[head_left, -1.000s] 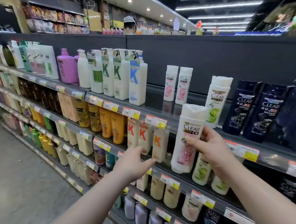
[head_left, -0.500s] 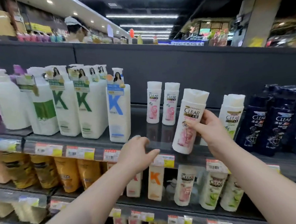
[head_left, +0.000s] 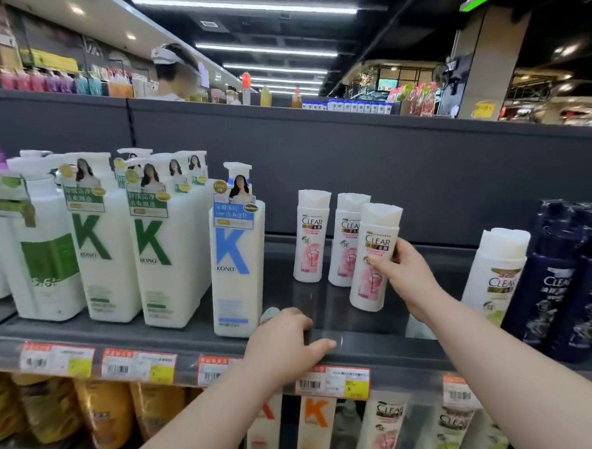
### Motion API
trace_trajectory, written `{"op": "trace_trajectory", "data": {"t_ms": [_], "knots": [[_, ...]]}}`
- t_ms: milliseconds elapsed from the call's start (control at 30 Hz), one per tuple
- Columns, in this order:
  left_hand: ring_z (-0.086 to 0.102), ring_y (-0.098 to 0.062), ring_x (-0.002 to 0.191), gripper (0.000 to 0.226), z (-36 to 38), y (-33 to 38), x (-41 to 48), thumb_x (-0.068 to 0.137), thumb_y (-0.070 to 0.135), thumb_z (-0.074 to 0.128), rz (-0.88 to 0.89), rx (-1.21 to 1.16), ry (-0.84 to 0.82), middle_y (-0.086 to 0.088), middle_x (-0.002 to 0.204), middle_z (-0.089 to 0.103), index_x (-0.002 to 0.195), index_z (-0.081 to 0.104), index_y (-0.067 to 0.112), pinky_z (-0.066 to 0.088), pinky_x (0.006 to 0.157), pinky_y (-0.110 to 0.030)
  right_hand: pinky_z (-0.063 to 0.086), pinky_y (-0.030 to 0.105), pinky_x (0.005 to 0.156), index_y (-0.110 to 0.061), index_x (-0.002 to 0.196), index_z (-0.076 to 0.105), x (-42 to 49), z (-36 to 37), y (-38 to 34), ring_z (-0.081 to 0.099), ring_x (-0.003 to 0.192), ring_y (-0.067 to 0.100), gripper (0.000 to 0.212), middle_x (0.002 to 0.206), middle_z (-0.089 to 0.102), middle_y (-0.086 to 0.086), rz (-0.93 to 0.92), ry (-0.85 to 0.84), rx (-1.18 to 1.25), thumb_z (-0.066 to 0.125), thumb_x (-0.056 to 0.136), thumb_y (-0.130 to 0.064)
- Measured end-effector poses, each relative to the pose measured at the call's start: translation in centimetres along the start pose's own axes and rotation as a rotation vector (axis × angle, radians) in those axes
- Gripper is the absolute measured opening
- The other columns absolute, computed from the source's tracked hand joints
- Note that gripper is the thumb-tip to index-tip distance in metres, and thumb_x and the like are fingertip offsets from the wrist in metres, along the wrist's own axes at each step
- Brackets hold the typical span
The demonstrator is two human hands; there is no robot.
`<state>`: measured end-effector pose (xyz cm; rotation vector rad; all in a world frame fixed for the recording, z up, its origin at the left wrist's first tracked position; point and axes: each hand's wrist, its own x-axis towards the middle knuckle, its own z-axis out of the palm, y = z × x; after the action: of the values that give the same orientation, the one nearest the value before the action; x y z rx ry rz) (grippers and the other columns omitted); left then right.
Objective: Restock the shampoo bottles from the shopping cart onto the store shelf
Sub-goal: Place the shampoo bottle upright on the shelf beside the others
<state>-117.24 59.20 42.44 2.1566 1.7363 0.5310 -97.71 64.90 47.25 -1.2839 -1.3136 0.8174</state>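
Just in front of the two pink Clear bottles (head_left: 329,236), the right hand (head_left: 407,277) is gripping a matching shampoo bottle (head_left: 373,258) around its middle, tilting it toward the shelf (head_left: 326,301) (apparently extending that row). Nearer than those bottles, the left hand (head_left: 287,345) is resting loosely curled and empty on the shelf's edge, probably for balance.

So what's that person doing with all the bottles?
The person is filling a shop shelf with shampoo. The right hand holds a pink-label bottle, tilted, right in front of two matching bottles standing at the back. The left hand rests on the shelf's front edge, holding nothing.
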Motion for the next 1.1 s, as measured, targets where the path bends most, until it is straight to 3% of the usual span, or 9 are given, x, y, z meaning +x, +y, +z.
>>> {"op": "trace_trajectory", "data": {"t_ms": [133, 233, 400, 667, 867, 1100], "knots": [[0.050, -0.008, 0.117, 0.061, 0.2, -0.1, 0.3, 0.084, 0.058, 0.054, 0.004, -0.002, 0.008, 0.010, 0.136, 0.045, 0.132, 0.051, 0.021, 0.046, 0.095, -0.028, 0.045, 0.021, 0.073, -0.018, 0.122, 0.046, -0.5, 0.7, 1.5, 0.057, 0.100, 0.014, 0.052, 0.112, 0.058, -0.004, -0.001, 0.023, -0.114, 0.070, 0.078, -0.005], [0.051, -0.008, 0.114, 0.059, 0.2, -0.1, 0.5, 0.083, 0.057, 0.055, 0.002, -0.010, 0.012, 0.010, 0.134, 0.046, 0.131, 0.051, 0.021, 0.047, 0.094, -0.027, 0.046, 0.030, 0.086, -0.011, 0.127, 0.043, -0.8, 1.4, 3.1, 0.055, 0.105, 0.017, 0.065, 0.120, 0.057, 0.004, 0.016, 0.115, -0.255, 0.078, 0.072, -0.013], [0.051, -0.008, 0.113, 0.059, 0.1, 0.1, 0.5, 0.084, 0.056, 0.056, -0.007, -0.022, -0.008, 0.010, 0.135, 0.046, 0.132, 0.050, 0.023, 0.048, 0.094, -0.027, 0.045, 0.031, 0.085, -0.009, 0.120, 0.049, 0.7, 0.5, 3.7, 0.056, 0.100, 0.019, 0.052, 0.119, 0.061, 0.008, 0.052, 0.173, -0.241, 0.075, 0.075, -0.009], [0.050, -0.009, 0.117, 0.060, 0.0, 0.2, 0.4, 0.084, 0.056, 0.055, -0.008, -0.021, -0.021, 0.009, 0.137, 0.045, 0.134, 0.048, 0.023, 0.047, 0.095, -0.027, 0.043, 0.030, 0.088, -0.011, 0.129, 0.044, 2.9, 0.7, 4.2, 0.052, 0.099, 0.016, 0.053, 0.124, 0.058, 0.009, 0.086, 0.191, -0.137, 0.064, 0.081, -0.001], [0.052, -0.008, 0.114, 0.059, 0.1, 0.0, 0.4, 0.083, 0.056, 0.057, -0.016, -0.034, -0.023, 0.009, 0.133, 0.049, 0.133, 0.049, 0.024, 0.049, 0.093, -0.028, 0.039, 0.029, 0.090, -0.016, 0.138, 0.039, 3.2, 0.6, 4.8, 0.051, 0.121, 0.022, 0.061, 0.133, 0.054, 0.005, 0.109, 0.113, -0.122, 0.060, 0.084, 0.003], [0.052, -0.008, 0.114, 0.060, 0.2, -0.1, 0.5, 0.083, 0.057, 0.057, -0.021, -0.042, -0.015, 0.010, 0.132, 0.048, 0.133, 0.048, 0.024, 0.049, 0.094, -0.029, 0.040, 0.030, 0.092, -0.017, 0.138, 0.039, 3.2, 0.7, 4.8, 0.050, 0.123, 0.022, 0.061, 0.134, 0.054, 0.005, 0.120, 0.106, -0.114, 0.059, 0.084, 0.004]]}}
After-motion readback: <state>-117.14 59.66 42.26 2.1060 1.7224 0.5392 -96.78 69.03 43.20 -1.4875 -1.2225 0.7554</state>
